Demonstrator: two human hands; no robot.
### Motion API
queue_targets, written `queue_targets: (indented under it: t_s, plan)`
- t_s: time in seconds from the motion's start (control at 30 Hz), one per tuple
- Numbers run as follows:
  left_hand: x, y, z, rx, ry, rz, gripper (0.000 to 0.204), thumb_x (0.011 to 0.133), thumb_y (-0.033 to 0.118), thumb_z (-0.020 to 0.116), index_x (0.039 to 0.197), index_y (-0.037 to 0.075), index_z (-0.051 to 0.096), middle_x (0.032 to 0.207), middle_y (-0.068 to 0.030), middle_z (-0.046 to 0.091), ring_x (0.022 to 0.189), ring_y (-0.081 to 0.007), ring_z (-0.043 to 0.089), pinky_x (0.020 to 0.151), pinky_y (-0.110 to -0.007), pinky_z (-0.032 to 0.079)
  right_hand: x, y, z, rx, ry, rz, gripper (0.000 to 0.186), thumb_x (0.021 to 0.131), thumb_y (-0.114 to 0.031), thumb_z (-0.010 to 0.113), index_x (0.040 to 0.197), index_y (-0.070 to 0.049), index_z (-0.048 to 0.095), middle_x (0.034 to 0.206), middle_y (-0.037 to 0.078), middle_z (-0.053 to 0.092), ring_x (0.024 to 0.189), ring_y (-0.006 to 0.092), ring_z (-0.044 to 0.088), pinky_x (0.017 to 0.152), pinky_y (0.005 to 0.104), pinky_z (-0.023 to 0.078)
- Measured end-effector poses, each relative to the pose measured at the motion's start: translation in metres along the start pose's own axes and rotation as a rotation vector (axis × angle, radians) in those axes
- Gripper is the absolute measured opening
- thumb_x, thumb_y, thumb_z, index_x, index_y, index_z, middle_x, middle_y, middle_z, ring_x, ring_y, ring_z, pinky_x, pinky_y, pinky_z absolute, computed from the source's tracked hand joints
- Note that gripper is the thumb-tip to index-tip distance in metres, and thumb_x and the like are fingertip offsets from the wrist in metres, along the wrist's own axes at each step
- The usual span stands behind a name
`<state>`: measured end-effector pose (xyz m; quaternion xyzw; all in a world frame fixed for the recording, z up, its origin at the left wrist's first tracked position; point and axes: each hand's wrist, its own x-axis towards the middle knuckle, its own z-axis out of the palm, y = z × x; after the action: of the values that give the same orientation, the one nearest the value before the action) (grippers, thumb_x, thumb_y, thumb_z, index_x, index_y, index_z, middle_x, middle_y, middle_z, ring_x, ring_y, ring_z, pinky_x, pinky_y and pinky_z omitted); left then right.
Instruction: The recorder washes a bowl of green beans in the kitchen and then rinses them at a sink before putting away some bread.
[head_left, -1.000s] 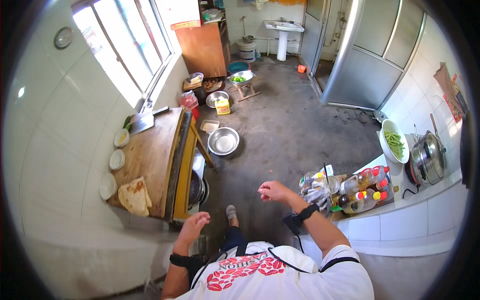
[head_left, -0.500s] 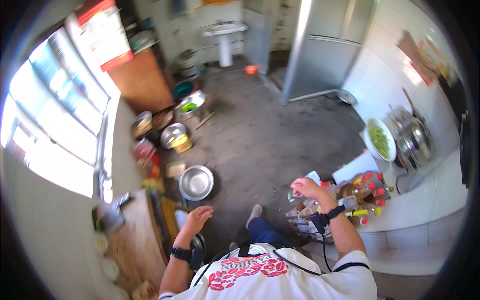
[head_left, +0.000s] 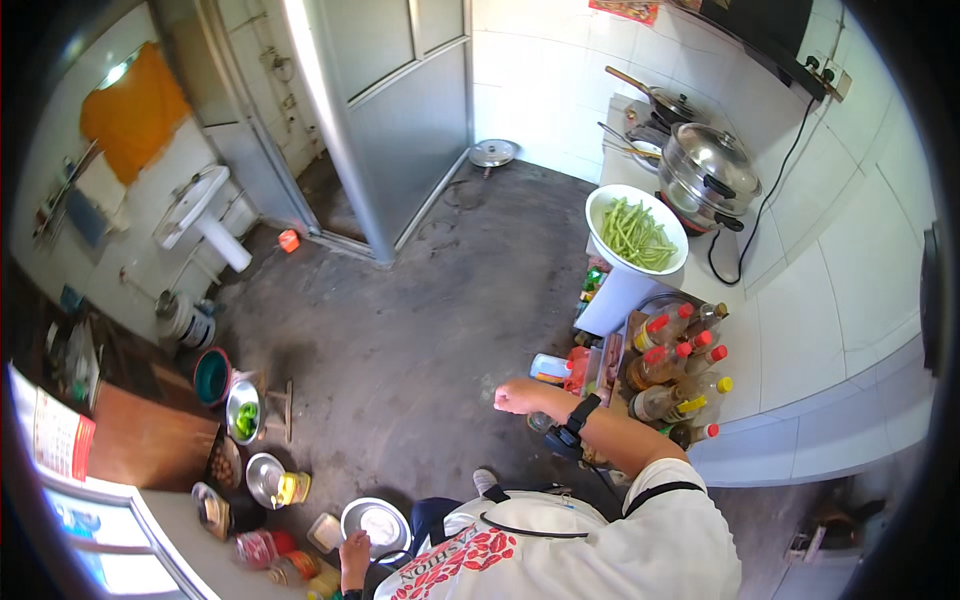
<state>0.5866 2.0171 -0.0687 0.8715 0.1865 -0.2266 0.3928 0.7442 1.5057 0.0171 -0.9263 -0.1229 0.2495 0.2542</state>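
My right hand [head_left: 520, 396] hangs over the floor in front of me, its fingers curled in loosely with nothing showing in them. Just to its right, past the wrist band, is a group of bottles [head_left: 655, 368] with red and yellow caps. My left hand [head_left: 355, 560] is low in the picture, partly cut off by my body, fingers curled and no object visible in it. It overlaps the near edge of a steel basin [head_left: 347, 515] on the floor; whether it touches the rim I cannot tell.
A white bowl of green beans [head_left: 640, 235] stands at the right, near a lidded steamer pot [head_left: 710, 165] and a black cord. Along the left sit a bowl with green vegetables [head_left: 243, 410], a wooden stool [head_left: 289, 410] and a green tub [head_left: 212, 376]. A metal-framed partition [head_left: 420, 130] rises ahead.
My view has turned right, bringing the bean bowl and steamer pot toward the middle. My left hand now sits lower by the basin; my right arm reaches out left of the bottles.
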Motion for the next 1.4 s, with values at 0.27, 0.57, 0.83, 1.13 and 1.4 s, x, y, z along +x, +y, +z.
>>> queue_targets:
  t_s: [0.27,0.57,0.83,1.13,1.4]
  plan:
    - [0.197,-0.041,-0.023,0.393,-0.294,0.159,0.018,0.074,0.021,0.052,0.082,0.007,0.061,0.076,-0.0136,0.061,0.073,-0.0269,0.059,0.065,-0.036,0.047,0.075,0.06,-0.026,-0.19,-0.026,0.241,0.03,0.078,-0.033,0.048,0.084,-0.007,0.063,0.077,0.013,0.062,0.073,0.03,0.059,0.065,0.0405,0.045]
    - [0.426,0.16,-0.113,0.506,-0.37,0.496,0.017,0.073,0.021,0.051,0.075,0.007,0.061,0.074,-0.0161,0.059,0.073,-0.0333,0.057,0.064,-0.042,0.046,0.129,0.091,-0.057,0.047,-0.053,0.534,0.036,0.078,-0.033,0.044,0.084,-0.003,0.063,0.09,0.017,0.061,0.084,0.0349,0.057,0.074,0.0417,0.045]
    - [0.531,0.464,-0.059,0.504,-0.277,0.637,0.025,0.075,0.02,0.055,0.094,0.005,0.06,0.088,-0.0155,0.061,0.082,-0.0295,0.059,0.072,-0.035,0.046,0.121,0.135,-0.055,0.441,0.118,0.851,0.032,0.077,-0.027,0.047,0.085,-0.001,0.063,0.084,0.018,0.062,0.072,0.0312,0.06,0.065,0.0405,0.047]
    - [0.598,0.638,0.032,0.601,-0.634,0.732,0.026,0.075,0.017,0.055,0.097,0.005,0.059,0.092,-0.0129,0.062,0.083,-0.0249,0.06,0.073,-0.032,0.047,0.145,0.202,-0.101,1.047,0.223,1.243,0.028,0.082,-0.027,0.047,0.082,-0.002,0.059,0.069,0.006,0.061,0.052,0.0168,0.056,0.049,0.0288,0.048]
    - [0.682,0.732,0.086,0.745,-0.767,0.853,0.027,0.076,0.023,0.053,0.097,0.008,0.059,0.092,-0.0138,0.061,0.085,-0.028,0.059,0.075,-0.033,0.046,0.186,0.22,-0.099,1.348,0.497,1.264,0.022,0.083,-0.028,0.047,0.085,-0.007,0.056,0.068,0.007,0.059,0.058,0.0168,0.058,0.047,0.0319,0.046]
